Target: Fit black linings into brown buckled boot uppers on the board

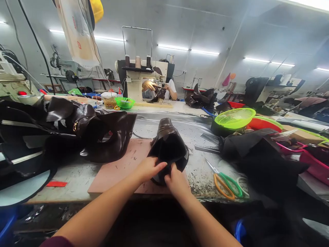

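Observation:
A dark brown leather boot upper [168,129] lies in front of me with its wide opening toward me and its narrower creased end pointing away. It rests on a pinkish board [115,176]. My left hand [149,168] grips the near edge of the opening, thumb stretched along the top and fingers hidden inside or behind the leather. Close beside it, my right hand [178,180] pinches the same edge slightly to the right. The thumbs are nearly side by side. The black inside of the upper shows between them.
More glossy brown uppers [113,137] are heaped on the left. Scissors [226,185] with orange and green handles lie at the right, beside dark fabric [264,161]. A lime basket [235,118] stands behind. Across the table, another person's hand [150,85] works at a sewing machine [135,82].

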{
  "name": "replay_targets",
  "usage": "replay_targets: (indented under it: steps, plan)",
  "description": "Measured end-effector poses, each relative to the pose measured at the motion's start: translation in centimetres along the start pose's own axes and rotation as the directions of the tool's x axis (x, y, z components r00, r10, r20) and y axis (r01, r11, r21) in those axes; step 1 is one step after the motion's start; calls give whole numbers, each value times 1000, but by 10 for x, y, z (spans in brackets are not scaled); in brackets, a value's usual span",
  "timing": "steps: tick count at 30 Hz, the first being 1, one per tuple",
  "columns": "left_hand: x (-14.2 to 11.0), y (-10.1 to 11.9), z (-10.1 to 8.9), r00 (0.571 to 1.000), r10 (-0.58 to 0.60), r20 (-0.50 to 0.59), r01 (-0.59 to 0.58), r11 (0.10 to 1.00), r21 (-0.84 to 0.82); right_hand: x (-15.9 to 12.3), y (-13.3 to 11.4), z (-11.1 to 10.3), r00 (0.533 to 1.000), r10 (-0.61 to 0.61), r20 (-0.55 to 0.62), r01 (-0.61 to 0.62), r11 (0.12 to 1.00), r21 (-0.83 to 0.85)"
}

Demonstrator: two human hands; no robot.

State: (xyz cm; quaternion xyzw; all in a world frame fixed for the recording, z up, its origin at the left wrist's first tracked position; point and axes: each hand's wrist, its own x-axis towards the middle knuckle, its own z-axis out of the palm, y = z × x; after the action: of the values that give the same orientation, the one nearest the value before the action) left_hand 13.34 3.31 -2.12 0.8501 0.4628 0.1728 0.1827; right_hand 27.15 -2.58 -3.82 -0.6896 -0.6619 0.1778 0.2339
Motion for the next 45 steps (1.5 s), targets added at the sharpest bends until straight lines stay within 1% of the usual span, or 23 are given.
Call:
replay_targets:
  steps: [4,7,9,12,17,22,27,30,34,35,36,37,39,40,41,42,44,45]
  plan:
    - [3,-9,12,994,-52,100,50,999,23,4,17,-4,999,13,-35,-15,998,-64]
    - [4,-19,14,983,-44,178,46,999,-7,9,33,-4,1000,7,-22,-8,998,-59]
    - [6,-24,13,979,-42,201,45,999,-12,11,42,-3,999,28,-21,-28,999,-44]
    - [8,-27,14,981,-62,186,60,998,16,13,48,-1,997,65,-38,-65,998,-16]
    - [8,-29,21,991,-46,129,35,996,82,8,44,2,995,91,-34,-92,996,-11]
    - [4,-32,28,999,2,50,-9,990,138,0,41,11,995,22,-102,-28,998,-60]
    - [0,-33,35,999,54,0,-53,978,203,-5,44,19,984,1,-176,-16,996,-82]
    - [-2,-33,38,996,83,-19,-76,965,251,-6,47,23,979,-21,-201,5,997,-76]
    - [-7,-27,39,991,132,-24,-118,941,316,-10,47,29,967,-84,-242,56,991,-119]
    - [-10,-25,39,986,163,-22,-146,928,344,-11,46,30,963,-99,-250,69,990,-126]
    - [-14,-22,40,975,221,-17,-199,904,379,-12,45,31,960,-108,-256,78,989,-124]
    - [-18,-19,41,952,305,-3,-276,867,415,-12,44,30,959,-112,-259,85,990,-114]
    - [-29,-13,46,876,481,28,-436,769,467,-9,44,25,966,-81,-245,69,996,-57]
    - [-34,-11,49,842,537,42,-490,730,476,-6,44,21,978,-32,-205,36,999,14]
    - [-38,-10,53,826,562,51,-515,715,474,-2,46,15,988,35,-148,-20,994,104]
    - [-42,-9,56,824,563,58,-520,712,471,3,48,8,990,109,-84,-91,976,196]
    - [-46,-10,60,832,550,68,-511,714,479,15,55,-6,973,231,11,-222,918,328]
    - [-47,-11,60,828,555,76,-517,705,486,20,58,-12,963,270,21,-260,899,351]
